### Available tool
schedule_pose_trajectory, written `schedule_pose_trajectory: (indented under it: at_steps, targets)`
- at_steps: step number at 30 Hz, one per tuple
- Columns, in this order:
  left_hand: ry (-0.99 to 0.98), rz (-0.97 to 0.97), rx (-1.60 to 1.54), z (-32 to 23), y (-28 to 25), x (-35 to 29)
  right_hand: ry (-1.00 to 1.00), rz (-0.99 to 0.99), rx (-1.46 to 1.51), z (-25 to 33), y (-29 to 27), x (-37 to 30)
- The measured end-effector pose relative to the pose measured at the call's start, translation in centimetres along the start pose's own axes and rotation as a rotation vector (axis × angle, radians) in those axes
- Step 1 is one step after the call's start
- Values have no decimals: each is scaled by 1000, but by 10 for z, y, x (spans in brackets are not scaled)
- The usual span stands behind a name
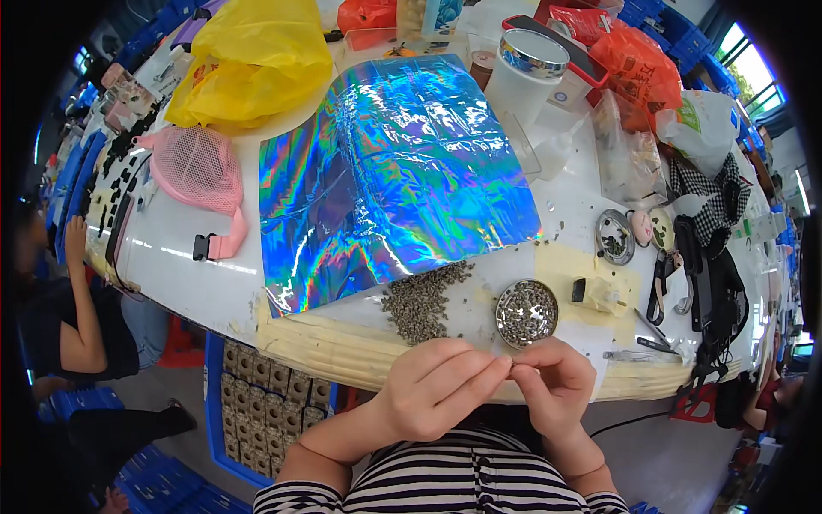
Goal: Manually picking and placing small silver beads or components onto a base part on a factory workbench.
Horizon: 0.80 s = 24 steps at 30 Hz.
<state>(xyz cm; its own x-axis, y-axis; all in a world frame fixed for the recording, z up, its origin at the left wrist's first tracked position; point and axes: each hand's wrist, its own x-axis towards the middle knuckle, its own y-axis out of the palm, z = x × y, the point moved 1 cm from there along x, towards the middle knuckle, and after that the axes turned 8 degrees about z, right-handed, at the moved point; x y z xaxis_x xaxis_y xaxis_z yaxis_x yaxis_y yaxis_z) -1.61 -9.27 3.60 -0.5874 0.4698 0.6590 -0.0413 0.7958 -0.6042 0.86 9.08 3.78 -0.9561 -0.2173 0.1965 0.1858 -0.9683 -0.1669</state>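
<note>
My left hand [441, 387] and my right hand [555, 383] meet over the table's near edge, fingertips pinched together. Whatever lies between them is too small to make out. Just beyond my right hand stands a round metal dish [527, 313] with small grey metal-looking parts in it. To its left, a heap of similar small parts [419, 304] is spread on the white table. A shiny blue holographic sheet [394, 171] covers the middle of the table and reaches to the heap's far side.
At the left lie a yellow plastic bag [253, 64] and a pink mesh pouch [199, 171]. A lidded jar [531, 73] stands at the back. Tweezers [655, 343] and black straps [715, 291] lie right. Below the edge is a blue crate [216, 403]. Another person's arm [83, 317] shows at far left.
</note>
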Motion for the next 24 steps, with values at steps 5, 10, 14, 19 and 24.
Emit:
schedule_pose_trajectory:
  at_steps: [5, 10, 14, 19, 24]
  targets:
    - [-36, 28, -4, 1, 3, 2, -80, -75, -242, 4, 4, 1]
    - [-50, 7, -293, 2, 5, 4, 330, 116, 698, -9, -11, -7]
    - [-16, -33, -449, 3, 11, 8, 343, 193, 859, -14, -13, -9]
    - [-11, -15, -237, -3, 15, 9, 244, 106, 731, -13, -14, -10]
    - [3, 49, -32, -7, 16, 12, -18, -72, -9, -2, -16, -7]
